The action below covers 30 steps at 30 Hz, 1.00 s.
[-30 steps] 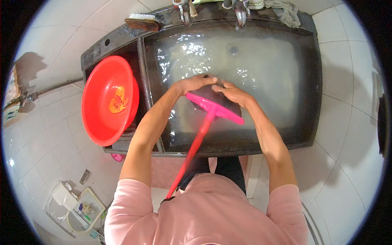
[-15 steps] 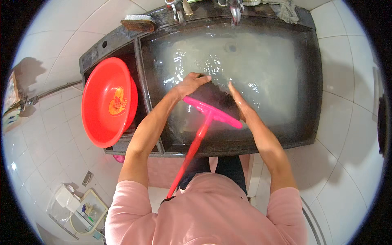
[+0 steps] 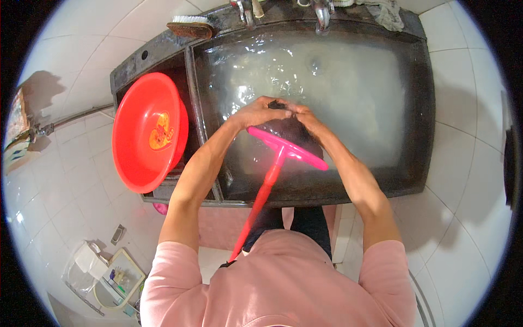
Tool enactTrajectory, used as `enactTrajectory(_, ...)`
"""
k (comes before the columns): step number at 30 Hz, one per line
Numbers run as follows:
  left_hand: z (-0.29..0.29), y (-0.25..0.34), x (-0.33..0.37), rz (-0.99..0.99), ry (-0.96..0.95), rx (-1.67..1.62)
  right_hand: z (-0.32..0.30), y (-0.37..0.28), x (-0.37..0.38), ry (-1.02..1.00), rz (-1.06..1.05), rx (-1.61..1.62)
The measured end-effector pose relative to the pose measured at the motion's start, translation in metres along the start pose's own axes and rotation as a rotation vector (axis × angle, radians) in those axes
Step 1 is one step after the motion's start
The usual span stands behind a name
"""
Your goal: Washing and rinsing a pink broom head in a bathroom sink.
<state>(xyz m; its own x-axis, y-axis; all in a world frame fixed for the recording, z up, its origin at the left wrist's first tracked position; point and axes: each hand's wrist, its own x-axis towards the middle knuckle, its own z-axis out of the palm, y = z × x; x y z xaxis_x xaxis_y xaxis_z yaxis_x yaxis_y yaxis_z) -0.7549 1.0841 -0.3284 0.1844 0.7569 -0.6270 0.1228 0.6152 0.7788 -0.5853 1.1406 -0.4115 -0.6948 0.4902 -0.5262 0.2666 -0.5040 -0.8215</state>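
A broom lies over the front of the dark stone sink, its pink head (image 3: 289,150) above the water and its red handle (image 3: 253,218) running down against my body. The dark bristles (image 3: 294,131) fan away from me. My left hand (image 3: 261,113) closes around the bristle ends on the left. From the other side my right hand (image 3: 306,117) presses on the same bristle tips, its fingers meeting those of the left. Some fingertips are hidden behind the bristles. Cloudy water (image 3: 354,98) fills the large basin around them.
A red plastic basin (image 3: 128,139) leans in the narrow left compartment. On the far ledge sit a wooden scrub brush (image 3: 189,28), two metal taps (image 3: 322,19) and a grey cloth (image 3: 387,15). A stone divider (image 3: 199,109) separates the compartments; white tiled walls (image 3: 457,114) surround the sink.
My right hand has moved left and inward from the side of the bristles to their tips, meeting my left hand. The bristles are now gathered together there.
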Motion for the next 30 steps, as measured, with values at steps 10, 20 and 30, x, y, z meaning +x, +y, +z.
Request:
enactTrajectory(10, 0.004, -0.028, 0.018, -0.195, 0.26, -0.171, -0.002, -0.065, -0.039, -0.06, 0.365, 0.037)
enactTrajectory(20, 0.008, -0.047, 0.018, -0.253, -0.094, 0.033, 0.009, -0.053, -0.051, -0.181, 0.097, -0.35)
enactTrajectory(30, 0.006, -0.036, -0.001, 0.211, 0.121, 0.247, 0.002, -0.056, -0.047, 0.091, 0.287, -0.276)
